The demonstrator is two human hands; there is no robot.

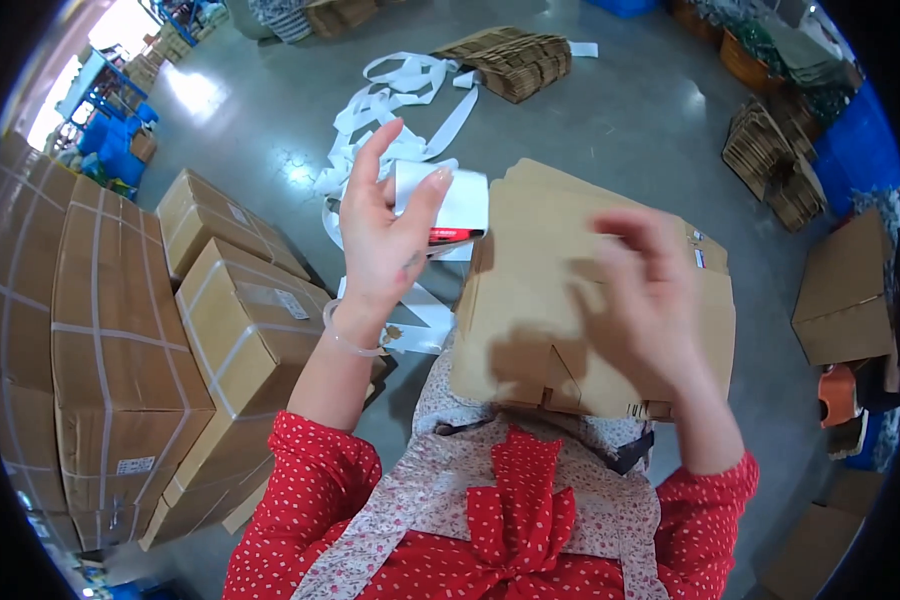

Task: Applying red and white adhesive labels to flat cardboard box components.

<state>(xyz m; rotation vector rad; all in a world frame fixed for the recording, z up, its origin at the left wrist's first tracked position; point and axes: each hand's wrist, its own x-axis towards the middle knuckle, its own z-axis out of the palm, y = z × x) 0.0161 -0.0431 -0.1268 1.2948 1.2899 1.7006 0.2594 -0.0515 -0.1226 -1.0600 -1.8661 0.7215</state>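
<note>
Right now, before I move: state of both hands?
Left hand: can't tell whether it's gripping the white item.
Right hand: blurred, partly open, nothing visibly held.

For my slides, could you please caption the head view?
Left hand near a white-and-red item, right hand above flat cardboard.

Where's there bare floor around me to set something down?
Bare floor shows ahead, between the cardboard bundle and the brown stack at right, and along the right of the flat cardboard before you, up to the boxes. It's crowded on the left with strapped cartons, and ahead-left with tangled white strips.
</note>
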